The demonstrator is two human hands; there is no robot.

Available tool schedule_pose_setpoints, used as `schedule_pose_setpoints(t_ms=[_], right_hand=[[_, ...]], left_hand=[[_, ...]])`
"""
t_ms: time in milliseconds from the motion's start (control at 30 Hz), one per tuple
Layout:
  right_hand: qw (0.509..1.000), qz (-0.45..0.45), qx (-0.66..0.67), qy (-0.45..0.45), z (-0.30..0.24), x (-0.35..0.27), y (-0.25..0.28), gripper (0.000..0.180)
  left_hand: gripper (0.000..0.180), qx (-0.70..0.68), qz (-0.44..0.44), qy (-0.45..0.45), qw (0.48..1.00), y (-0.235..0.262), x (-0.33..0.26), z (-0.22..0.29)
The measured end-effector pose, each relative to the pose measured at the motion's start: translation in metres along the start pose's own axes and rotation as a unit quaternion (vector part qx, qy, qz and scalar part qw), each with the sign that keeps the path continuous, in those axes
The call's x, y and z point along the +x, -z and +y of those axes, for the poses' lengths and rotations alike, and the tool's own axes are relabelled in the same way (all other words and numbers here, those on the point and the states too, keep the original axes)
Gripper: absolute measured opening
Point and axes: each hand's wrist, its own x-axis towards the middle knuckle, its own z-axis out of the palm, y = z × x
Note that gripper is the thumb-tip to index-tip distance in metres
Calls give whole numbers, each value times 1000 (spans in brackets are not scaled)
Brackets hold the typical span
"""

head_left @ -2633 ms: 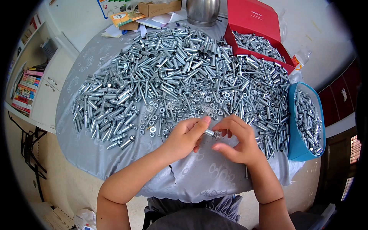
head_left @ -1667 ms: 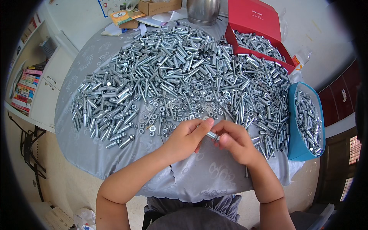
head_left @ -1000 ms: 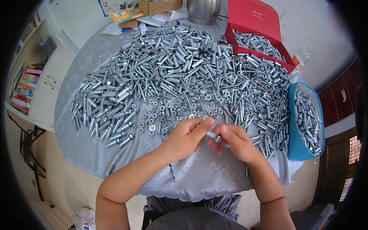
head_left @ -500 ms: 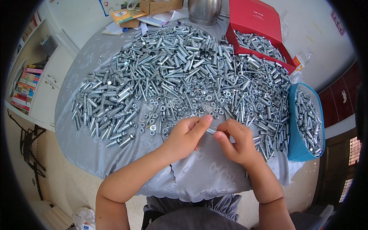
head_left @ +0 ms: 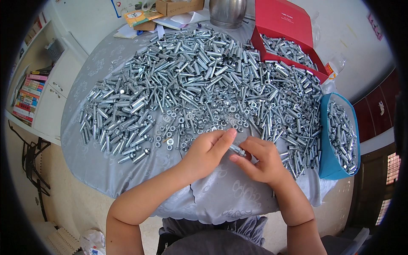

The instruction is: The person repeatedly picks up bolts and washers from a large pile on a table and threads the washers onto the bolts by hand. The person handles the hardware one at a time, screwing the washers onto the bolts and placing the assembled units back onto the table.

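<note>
Above the near edge of the table, my left hand (head_left: 206, 154) is closed around a shiny expansion bolt (head_left: 236, 149), its thumb pressed along the top. The bolt's end sticks out to the right, where a nut shows. My right hand (head_left: 264, 161) pinches that end between thumb and fingers. The rest of the bolt is hidden inside my left hand. Just beyond both hands lie loose nuts and washers (head_left: 170, 142). A big heap of metal sleeves (head_left: 208, 63) spreads behind them, and several bolts with sleeves and nuts (head_left: 137, 155) lie at its left front.
A grey patterned tablecloth (head_left: 225, 193) covers the round table. At the right stands a blue bin (head_left: 325, 157) full of bolts; a red box (head_left: 280, 17) with metal parts sits open behind it. A metal pot (head_left: 227, 12) and a cardboard box (head_left: 178, 7) stand at the back.
More of the bolt now shows between my hands, with a nut at its right end. My right fingers have shifted slightly left and lower around that end. My left hand has barely moved.
</note>
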Motion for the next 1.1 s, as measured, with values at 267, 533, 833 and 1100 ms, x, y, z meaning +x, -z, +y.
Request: schedule_pose_setpoints(t_ms=[267,533,833,1100], right_hand=[[999,-12,36,1,2,-3,0,25],[943,-74,284,-157,1,-9,-5,32],[996,57,69,-30,-3,-3,-5,21],[998,37,-22,49,2,0,-4,15]], left_hand=[[42,61,0,-79,995,2,-4,7],[34,167,38,-269,948,5,-5,7],[34,62,41,-131,989,1,-4,4],[37,-91,21,4,996,0,0,1]])
